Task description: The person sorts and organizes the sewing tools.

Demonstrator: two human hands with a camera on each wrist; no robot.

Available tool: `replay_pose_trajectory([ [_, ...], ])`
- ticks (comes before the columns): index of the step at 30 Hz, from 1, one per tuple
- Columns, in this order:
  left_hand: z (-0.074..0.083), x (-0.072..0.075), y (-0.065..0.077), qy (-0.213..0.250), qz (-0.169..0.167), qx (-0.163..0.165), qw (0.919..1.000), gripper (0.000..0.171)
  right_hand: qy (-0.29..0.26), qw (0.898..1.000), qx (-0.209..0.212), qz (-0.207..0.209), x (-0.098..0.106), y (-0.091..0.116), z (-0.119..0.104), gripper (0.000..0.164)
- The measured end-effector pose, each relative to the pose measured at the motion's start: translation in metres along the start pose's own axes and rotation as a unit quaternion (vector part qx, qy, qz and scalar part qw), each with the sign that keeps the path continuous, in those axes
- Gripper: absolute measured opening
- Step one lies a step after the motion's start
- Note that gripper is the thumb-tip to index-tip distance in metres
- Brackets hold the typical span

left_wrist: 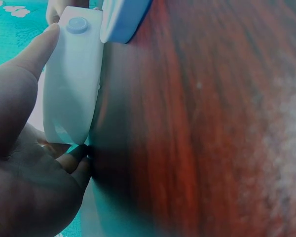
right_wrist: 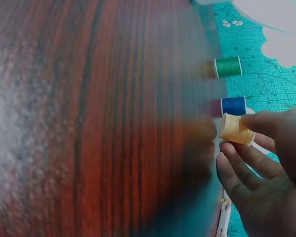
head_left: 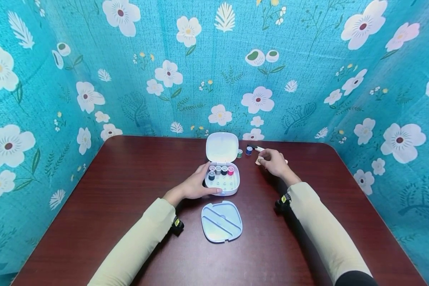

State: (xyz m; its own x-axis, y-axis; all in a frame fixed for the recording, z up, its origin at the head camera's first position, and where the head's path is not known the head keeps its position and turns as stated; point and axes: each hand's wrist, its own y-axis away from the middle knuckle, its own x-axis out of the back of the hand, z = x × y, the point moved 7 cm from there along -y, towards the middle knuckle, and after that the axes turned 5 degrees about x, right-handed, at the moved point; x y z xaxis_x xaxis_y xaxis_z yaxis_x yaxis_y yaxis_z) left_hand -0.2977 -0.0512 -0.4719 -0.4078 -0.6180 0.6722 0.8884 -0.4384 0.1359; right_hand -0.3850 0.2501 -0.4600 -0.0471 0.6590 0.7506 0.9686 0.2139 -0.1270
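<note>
My left hand (head_left: 193, 186) grips a white sewing box (left_wrist: 71, 84) along its left side, thumb against the front wall. The box's lid (head_left: 222, 147) stands open at the back. Inside, thread spools fill a back row ending in a pink spool (head_left: 230, 170), and a dark spool (head_left: 211, 176) sits in front at the left. Bare pegs show in the rest of the box. To the right, my right hand (head_left: 276, 163) pinches a pale yellow thread spool (right_wrist: 238, 130) between thumb and fingers, close to the table. A blue spool (right_wrist: 234, 105) and a green spool (right_wrist: 229, 66) stand nearby.
A light blue tray (head_left: 221, 221) with diagonal ridges lies in front of the box. Behind my right hand lies a thin black-and-white item (head_left: 256, 147). A small white item with a metal part (right_wrist: 224, 217) shows below that hand. A flowered curtain (head_left: 186, 79) borders the table.
</note>
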Motion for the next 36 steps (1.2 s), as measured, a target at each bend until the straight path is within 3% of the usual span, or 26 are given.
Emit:
replay_pose_trajectory([
  [21, -0.001, 0.0, 0.001, 0.005, 0.001, 0.003, 1.0, 0.117, -0.055, 0.998, 0.011, -0.021, -0.006, 0.008, -0.015, 0.026],
  [36, -0.003, -0.001, -0.002, -0.001, 0.0, 0.003, 1.0, 0.118, -0.067, 0.996, 0.059, -0.018, -0.005, 0.014, -0.036, 0.023],
])
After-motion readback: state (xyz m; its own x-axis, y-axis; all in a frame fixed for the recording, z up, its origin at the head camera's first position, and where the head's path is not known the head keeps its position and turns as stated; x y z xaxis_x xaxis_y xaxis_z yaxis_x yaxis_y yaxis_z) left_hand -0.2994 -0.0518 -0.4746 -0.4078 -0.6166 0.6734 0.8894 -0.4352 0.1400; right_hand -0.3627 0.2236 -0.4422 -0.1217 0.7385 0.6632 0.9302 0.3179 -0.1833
